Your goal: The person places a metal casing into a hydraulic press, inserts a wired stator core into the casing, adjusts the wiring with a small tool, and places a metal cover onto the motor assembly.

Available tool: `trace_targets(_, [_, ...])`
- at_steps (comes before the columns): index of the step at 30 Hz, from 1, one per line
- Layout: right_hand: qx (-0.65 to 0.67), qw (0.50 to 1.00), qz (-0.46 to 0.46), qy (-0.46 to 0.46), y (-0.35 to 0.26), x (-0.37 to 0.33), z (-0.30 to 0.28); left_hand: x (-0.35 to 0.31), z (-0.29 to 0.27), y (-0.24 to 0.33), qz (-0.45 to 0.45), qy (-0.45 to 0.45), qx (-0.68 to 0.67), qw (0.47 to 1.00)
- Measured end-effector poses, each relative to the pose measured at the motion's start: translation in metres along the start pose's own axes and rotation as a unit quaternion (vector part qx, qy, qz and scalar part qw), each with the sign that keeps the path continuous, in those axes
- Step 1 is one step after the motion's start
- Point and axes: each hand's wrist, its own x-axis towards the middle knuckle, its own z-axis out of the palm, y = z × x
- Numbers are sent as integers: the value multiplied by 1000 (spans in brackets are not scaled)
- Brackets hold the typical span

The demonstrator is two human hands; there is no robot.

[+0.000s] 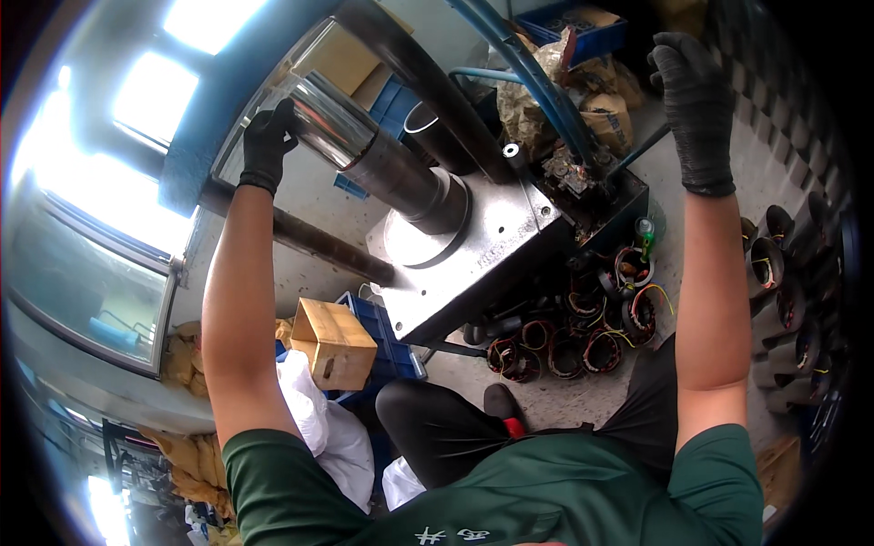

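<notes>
By the gloved left hand (269, 146), upper left, the shiny cylinder (337, 118) appears touched; whether this grip, or that of the right hand (694, 109), upper right, is closed cannot be told. Fingers could be pinched should smooth metal slip along the dark post (393, 182).

Bright windows (155, 96) stand left of the left hand (269, 141), their panes whited out by daylight. Below that hand, toward the far left, a dark-framed window (91, 287) is set in a pale wall, with more pale wall (314, 177) just right of the hand. Grey, blotchy floor (460, 371) shows below and between both hands; the light dims beyond the right hand (696, 114).
</notes>
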Motion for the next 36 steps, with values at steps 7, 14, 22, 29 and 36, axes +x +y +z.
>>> trace_targets(7, [18,1000,7,-7,1,2,0,4,-2,-6,16,-32,8,999])
trace_targets(14, [47,999,10,-20,0,3,-1,8,-2,-14,37,-26,44,998])
trace_targets(22, [32,995,44,-81,-4,6,-13,14,6,-29,54,32,96,993])
trace_targets(29, [-137,974,28,-176,-15,4,-36,15,15,-33,71,83,181,977])
trace_targets(36, [-250,921,-51,-294,-37,-11,-55,-22,36,-34,135,144,98,975])
